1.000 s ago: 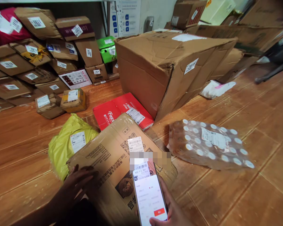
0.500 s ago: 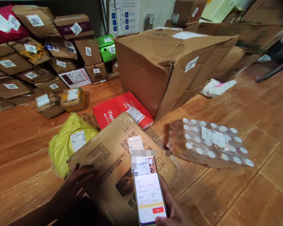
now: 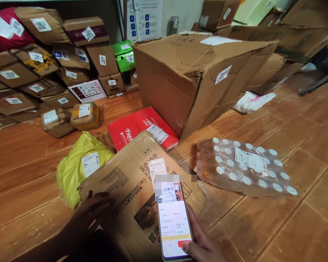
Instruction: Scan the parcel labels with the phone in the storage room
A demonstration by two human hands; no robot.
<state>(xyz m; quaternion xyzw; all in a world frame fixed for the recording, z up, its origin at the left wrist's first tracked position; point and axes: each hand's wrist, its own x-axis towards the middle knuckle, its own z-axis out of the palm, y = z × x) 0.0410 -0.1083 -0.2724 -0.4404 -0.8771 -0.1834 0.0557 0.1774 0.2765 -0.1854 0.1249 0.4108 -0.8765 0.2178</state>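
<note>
My right hand [image 3: 203, 242] holds a phone [image 3: 173, 222] upright over a printed cardboard box [image 3: 131, 182] that lies on the wooden floor in front of me. The lit screen shows the box's barcode label [image 3: 156, 166] and a form with a red button. My left hand [image 3: 91, 213] rests flat on the box's near left corner, fingers spread.
A yellow bagged parcel [image 3: 79, 165] lies left of the box, a red flat box [image 3: 142, 129] behind it, a wrapped pack of bottles [image 3: 243, 167] to the right. A large dented carton [image 3: 196, 76] stands beyond. Labelled parcels [image 3: 43, 72] are stacked at the back left.
The phone has dropped slightly lower and nearer to me; its screen now shows a yellow band above the red button. My left hand stays on the box.
</note>
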